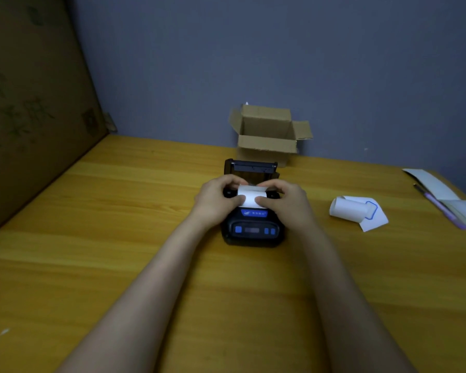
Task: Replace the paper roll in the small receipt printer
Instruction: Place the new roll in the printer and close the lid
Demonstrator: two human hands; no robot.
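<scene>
Receipt printer mid-table, lid flipped open toward far side, control panel facing near. Both hands on the paper roll, which sits at the open bay w/ a white leading strip drawn toward the near edge. Left hand pinching roll's left end, thumb pressed on the strip; right hand likewise on right end, thumb on paper. Fingers curled round the roll ends; how deep roll sits in bay can't be told, hands cover it.

Step in hand, by the look of it: seating new roll & pulling out the leader. Well along.

Second paper roll, partly unwound, blue mark on its loose end, lying right of printer, well apart. Prob. the removed one, not certain.

Next move calls for: leader kept straight & square over the tear edge, roll settled level, then lid swung down & pressed shut w/ strip poking out. Risk: skewed strip jams.

Open cardboard box far side by wall. Pen & papers far right on wooden table.
</scene>
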